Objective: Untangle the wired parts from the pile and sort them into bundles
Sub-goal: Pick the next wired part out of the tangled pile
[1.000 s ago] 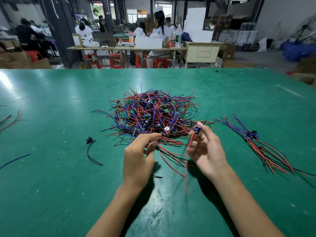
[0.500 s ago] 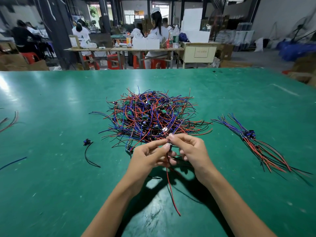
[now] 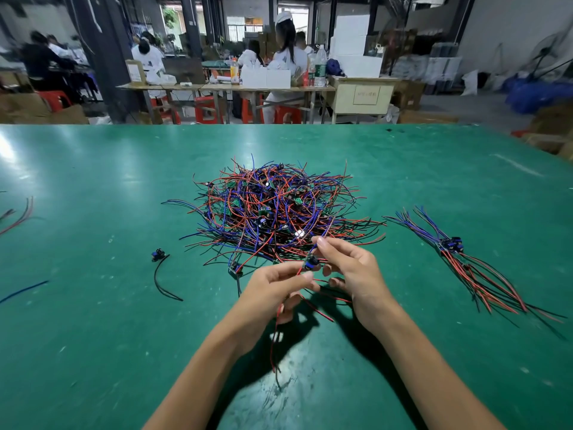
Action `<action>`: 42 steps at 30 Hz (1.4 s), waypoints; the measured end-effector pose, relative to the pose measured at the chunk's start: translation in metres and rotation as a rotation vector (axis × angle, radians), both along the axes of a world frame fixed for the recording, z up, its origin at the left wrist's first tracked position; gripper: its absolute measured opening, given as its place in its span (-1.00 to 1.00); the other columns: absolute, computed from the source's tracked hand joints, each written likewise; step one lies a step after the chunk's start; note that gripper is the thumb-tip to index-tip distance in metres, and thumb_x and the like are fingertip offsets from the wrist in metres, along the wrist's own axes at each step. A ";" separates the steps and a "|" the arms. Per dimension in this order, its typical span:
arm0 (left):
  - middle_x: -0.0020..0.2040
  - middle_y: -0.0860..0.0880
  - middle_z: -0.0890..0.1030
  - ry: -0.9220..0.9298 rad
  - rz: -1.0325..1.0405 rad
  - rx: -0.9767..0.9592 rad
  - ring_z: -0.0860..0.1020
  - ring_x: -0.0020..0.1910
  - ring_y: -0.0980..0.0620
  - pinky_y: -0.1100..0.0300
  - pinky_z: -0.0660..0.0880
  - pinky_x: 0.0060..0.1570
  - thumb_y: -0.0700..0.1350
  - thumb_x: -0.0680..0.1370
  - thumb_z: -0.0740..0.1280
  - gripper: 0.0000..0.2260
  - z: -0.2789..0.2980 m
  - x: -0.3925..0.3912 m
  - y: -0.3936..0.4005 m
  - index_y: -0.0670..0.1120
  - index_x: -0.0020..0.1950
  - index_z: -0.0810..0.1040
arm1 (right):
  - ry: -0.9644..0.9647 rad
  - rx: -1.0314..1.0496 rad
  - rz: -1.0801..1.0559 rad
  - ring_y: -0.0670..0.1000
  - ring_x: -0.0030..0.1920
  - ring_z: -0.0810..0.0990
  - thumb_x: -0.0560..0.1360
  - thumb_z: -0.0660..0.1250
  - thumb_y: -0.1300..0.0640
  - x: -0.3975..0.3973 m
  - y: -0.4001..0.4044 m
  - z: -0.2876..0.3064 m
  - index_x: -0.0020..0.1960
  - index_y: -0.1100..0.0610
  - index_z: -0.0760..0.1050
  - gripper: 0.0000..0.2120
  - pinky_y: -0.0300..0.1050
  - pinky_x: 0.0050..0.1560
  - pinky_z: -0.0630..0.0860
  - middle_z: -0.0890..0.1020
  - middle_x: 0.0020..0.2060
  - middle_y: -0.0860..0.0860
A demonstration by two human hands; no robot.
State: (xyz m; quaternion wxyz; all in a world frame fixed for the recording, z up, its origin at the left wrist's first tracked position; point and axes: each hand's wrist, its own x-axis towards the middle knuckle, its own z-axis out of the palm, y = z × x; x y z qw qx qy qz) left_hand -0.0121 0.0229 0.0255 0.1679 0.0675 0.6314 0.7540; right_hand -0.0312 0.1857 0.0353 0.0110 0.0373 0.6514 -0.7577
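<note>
1. I cannot count the parts buried inside the pile.
2. My left hand hides part of the red wire.
3. Loose wires run off the bench's left edge.

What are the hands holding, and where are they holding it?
One wired part: the left hand pinches its red wire, the right hand pinches a wire above its small board.

The table has a smooth green mat with a soft sheen, scuffed and speckled pale in places. The wires in the pile wear glossy plastic coating in red, blue and black. The stools look like red plastic.
</note>
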 end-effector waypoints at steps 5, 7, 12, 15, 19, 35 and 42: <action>-0.54 0.09 0.40 -0.017 0.113 -0.100 0.19 -0.62 0.14 0.37 0.09 -0.55 0.15 0.60 0.29 -0.63 0.001 0.000 0.003 -0.14 0.08 0.68 | 0.024 0.064 0.118 -0.21 -0.36 0.45 0.28 0.50 -0.22 0.000 -0.001 -0.003 -0.08 -0.03 0.74 -0.66 -0.34 -0.36 0.35 0.70 -0.24 -0.09; -0.56 0.02 0.25 -0.017 0.166 -0.094 0.15 -0.62 0.11 0.36 0.07 -0.55 0.12 0.60 0.31 -0.62 -0.003 0.000 0.004 -0.19 0.04 0.68 | 0.044 0.112 0.154 -0.24 -0.36 0.46 0.30 0.48 -0.22 0.001 -0.001 -0.005 -0.08 -0.05 0.74 -0.69 -0.33 -0.32 0.35 0.70 -0.27 -0.12; -0.17 -0.21 0.71 0.044 0.178 -0.042 0.23 -0.66 0.13 0.38 0.09 -0.57 -0.01 0.61 0.35 -0.76 -0.003 0.001 0.004 -0.17 0.04 0.67 | 0.108 0.153 0.124 -0.25 -0.35 0.49 0.42 0.48 -0.12 0.001 -0.001 -0.006 -0.06 0.00 0.74 -0.77 -0.33 -0.30 0.39 0.68 -0.30 -0.15; -0.07 -0.29 0.70 0.054 0.214 -0.069 0.32 -0.68 0.11 0.42 0.13 -0.61 -0.04 0.60 0.38 -0.80 -0.004 0.000 0.006 -0.17 0.06 0.63 | 0.179 0.172 0.118 -0.26 -0.35 0.52 0.56 0.42 0.08 -0.001 -0.003 -0.008 -0.03 0.08 0.73 -0.88 -0.43 -0.33 0.40 0.69 -0.30 -0.17; -0.11 -0.29 0.69 0.062 0.256 -0.081 0.36 -0.66 0.09 0.42 0.15 -0.60 -0.07 0.60 0.39 -0.84 -0.005 -0.002 0.005 -0.14 0.09 0.63 | 0.201 0.128 0.111 -0.26 -0.37 0.57 0.60 0.38 0.19 -0.001 -0.006 -0.011 -0.03 0.15 0.69 -0.88 -0.46 -0.37 0.45 0.65 -0.37 -0.17; -0.38 -0.10 0.66 0.086 0.289 -0.069 0.43 -0.68 0.06 0.35 0.25 -0.66 -0.11 0.56 0.43 -0.88 -0.001 0.000 0.004 -0.12 0.03 0.70 | 0.263 0.156 0.118 -0.23 -0.29 0.59 0.64 0.31 0.19 0.002 -0.014 -0.012 0.05 0.16 0.69 -0.83 -0.42 -0.30 0.46 0.71 -0.23 -0.13; -0.49 -0.01 0.60 0.124 0.273 -0.068 0.43 -0.68 0.07 0.35 0.25 -0.65 -0.14 0.57 0.41 -0.89 0.001 0.004 0.005 -0.04 -0.06 0.75 | 0.217 0.056 0.188 -0.12 -0.22 0.66 0.66 0.23 0.25 0.005 -0.020 -0.009 0.07 0.22 0.67 -0.78 -0.32 -0.19 0.55 0.73 -0.18 -0.01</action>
